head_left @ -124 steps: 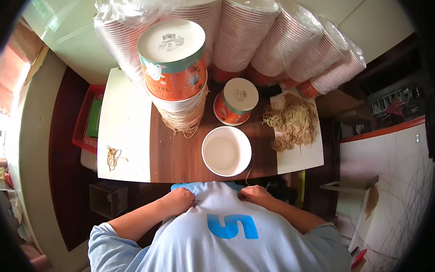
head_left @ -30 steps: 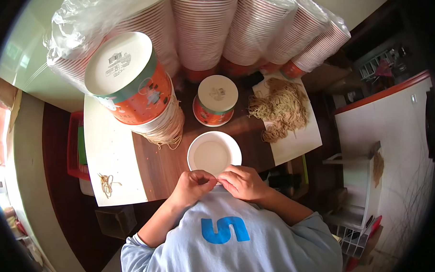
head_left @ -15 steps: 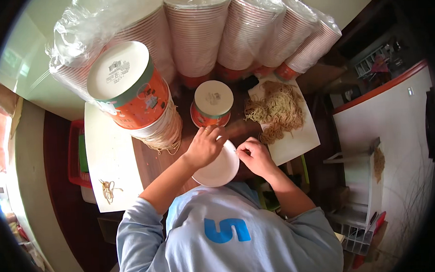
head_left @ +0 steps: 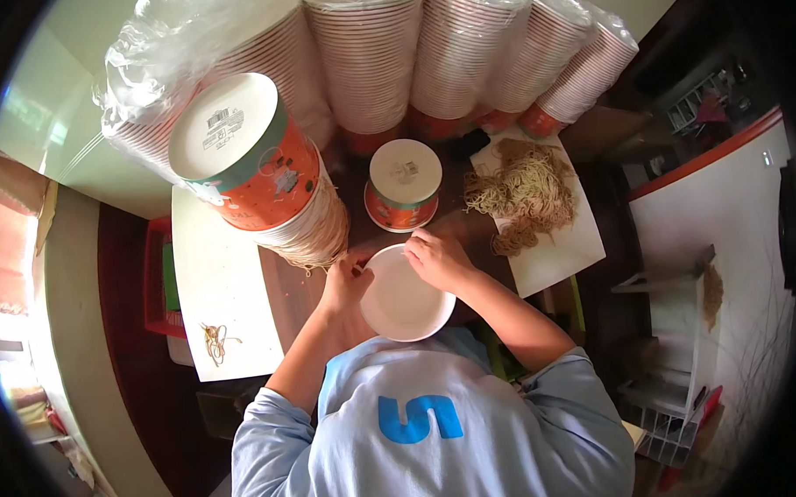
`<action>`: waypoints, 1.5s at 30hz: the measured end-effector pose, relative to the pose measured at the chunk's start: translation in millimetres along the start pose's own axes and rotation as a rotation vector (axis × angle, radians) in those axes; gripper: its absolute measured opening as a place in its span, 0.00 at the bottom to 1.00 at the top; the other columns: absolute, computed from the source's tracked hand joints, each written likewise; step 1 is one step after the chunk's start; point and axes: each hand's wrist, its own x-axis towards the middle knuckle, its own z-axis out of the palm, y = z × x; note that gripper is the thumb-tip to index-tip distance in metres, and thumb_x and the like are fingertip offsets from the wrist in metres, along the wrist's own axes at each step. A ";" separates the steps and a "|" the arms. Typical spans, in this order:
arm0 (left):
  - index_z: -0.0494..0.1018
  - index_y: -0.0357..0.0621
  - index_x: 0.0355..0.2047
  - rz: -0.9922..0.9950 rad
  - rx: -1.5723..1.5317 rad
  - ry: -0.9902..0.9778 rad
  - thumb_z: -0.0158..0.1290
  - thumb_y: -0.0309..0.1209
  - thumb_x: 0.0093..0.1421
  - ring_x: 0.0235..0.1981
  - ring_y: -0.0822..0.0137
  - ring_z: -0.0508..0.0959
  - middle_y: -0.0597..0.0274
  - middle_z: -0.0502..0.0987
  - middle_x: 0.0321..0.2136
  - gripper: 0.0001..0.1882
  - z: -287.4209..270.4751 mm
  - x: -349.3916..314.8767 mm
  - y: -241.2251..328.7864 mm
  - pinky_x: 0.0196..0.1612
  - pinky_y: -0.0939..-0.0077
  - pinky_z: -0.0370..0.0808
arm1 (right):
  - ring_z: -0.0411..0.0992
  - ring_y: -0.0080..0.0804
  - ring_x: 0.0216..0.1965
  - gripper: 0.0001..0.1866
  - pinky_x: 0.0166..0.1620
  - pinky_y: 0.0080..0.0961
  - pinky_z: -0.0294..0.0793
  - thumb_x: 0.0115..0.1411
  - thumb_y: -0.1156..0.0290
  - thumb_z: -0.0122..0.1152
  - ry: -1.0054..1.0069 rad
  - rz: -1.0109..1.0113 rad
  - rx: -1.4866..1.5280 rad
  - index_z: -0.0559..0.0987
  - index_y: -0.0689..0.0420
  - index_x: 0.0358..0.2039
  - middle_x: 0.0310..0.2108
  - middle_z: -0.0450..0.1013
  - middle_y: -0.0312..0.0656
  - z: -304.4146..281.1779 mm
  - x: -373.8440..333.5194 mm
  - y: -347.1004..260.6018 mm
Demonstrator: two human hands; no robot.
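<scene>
A round white paper tub sits before me at the table's near edge, its open side facing up. At its left rim my left hand is closed, thumb and fingers pressed together. My right hand is closed at the far rim with bent fingers. Whatever either hand pinches is too small or hidden to make out. Just beyond stands an upside-down orange and green paper tub. Left of it rises a taller stack of such tubs, with tan string loops around its lower part.
Tall plastic-wrapped stacks of tubs line the table's back. On the right, a heap of tan strings lies on a white sheet. A small string bundle rests on the left white sheet. A red crate stands beyond the left edge.
My left hand has moved from the tub's far rim to its left rim. My right hand has gone from the right rim to the far rim. The view has shifted slightly.
</scene>
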 end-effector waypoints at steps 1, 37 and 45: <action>0.75 0.36 0.39 -0.004 0.003 0.008 0.52 0.26 0.50 0.23 0.76 0.72 0.62 0.76 0.24 0.15 -0.2 -5.0 -0.4 0.28 0.80 0.71 | 0.71 0.42 0.25 0.03 0.26 0.35 0.72 0.52 0.73 0.56 0.010 -0.018 -0.012 0.71 0.56 0.25 0.26 0.68 0.41 2.9 3.2 -2.4; 0.74 0.40 0.27 0.238 0.435 0.176 0.55 0.28 0.48 0.30 0.52 0.76 0.53 0.74 0.25 0.06 7.1 -9.8 13.6 0.34 0.63 0.74 | 0.71 0.42 0.23 0.06 0.25 0.36 0.71 0.51 0.73 0.57 0.103 -0.047 -0.018 0.70 0.57 0.22 0.24 0.67 0.41 19.4 -1.4 -12.0; 0.75 0.37 0.26 0.124 0.346 0.163 0.55 0.29 0.44 0.26 0.55 0.77 0.51 0.76 0.24 0.09 -1.5 -13.7 18.1 0.31 0.68 0.74 | 0.70 0.41 0.24 0.06 0.25 0.36 0.71 0.50 0.73 0.57 0.099 -0.059 -0.024 0.70 0.57 0.22 0.25 0.67 0.41 24.7 0.1 -9.2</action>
